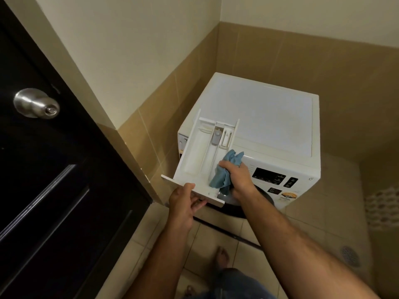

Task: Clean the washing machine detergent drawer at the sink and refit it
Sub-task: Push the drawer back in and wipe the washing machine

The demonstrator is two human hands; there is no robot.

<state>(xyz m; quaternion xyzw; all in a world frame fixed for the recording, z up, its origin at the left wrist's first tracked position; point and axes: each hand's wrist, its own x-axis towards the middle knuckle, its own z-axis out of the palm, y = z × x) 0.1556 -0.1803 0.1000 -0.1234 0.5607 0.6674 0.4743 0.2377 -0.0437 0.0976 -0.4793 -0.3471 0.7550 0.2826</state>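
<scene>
The white detergent drawer is out of the washing machine, held in the air over its front left corner. My left hand grips the drawer's front panel from below, thumb on top. My right hand holds a crumpled blue cloth against the drawer's right compartment. A grey siphon cap sits in the middle of the drawer.
A dark door with a metal knob stands open on the left. Tan tiled walls enclose the machine in a corner. My bare foot is on the tiled floor, and a floor drain lies at the right.
</scene>
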